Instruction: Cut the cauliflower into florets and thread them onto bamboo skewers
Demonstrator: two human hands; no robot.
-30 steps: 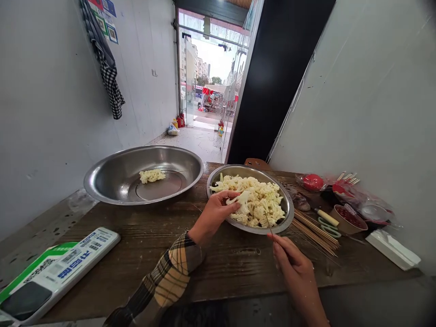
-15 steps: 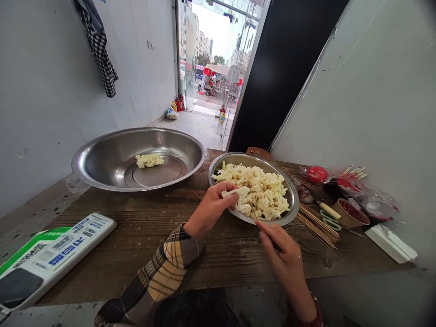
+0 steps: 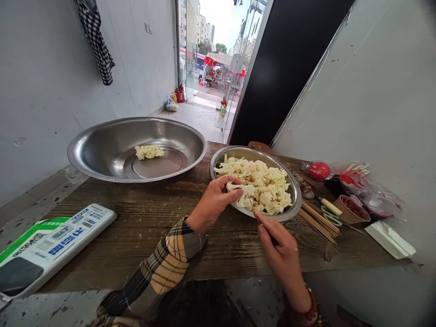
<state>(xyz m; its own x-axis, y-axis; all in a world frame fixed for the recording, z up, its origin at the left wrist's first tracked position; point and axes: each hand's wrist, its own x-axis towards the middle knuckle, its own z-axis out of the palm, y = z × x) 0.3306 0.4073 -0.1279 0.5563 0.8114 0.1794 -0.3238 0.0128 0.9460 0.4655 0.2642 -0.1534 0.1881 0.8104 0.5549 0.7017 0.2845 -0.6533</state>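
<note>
My left hand (image 3: 220,198) pinches a cauliflower floret (image 3: 242,190) over the near rim of a steel bowl (image 3: 295,202). Heaped in that bowl are many cauliflower pieces (image 3: 269,181). Between the fingertips of my right hand (image 3: 277,238) is a thin wooden skewer (image 3: 252,205), its upper end slanting up to the floret. Whether the tip has entered the floret is hard to make out. Further left, a large steel basin (image 3: 102,170) holds a cluster of cauliflower (image 3: 149,152) on a skewer lying across its bottom.
Loose skewers (image 3: 318,222) lie right of the bowl, beside green-handled scissors (image 3: 331,216), a paper cup with red contents (image 3: 354,210) and a tissue pack (image 3: 390,240). A white device with labels (image 3: 64,243) occupies the table's left side. Wrapped red items (image 3: 319,170) sit at the back right.
My right hand has risen slightly, bringing the skewer's tip up to the floret. My left hand still holds the floret. The whole view has tilted down a little.
</note>
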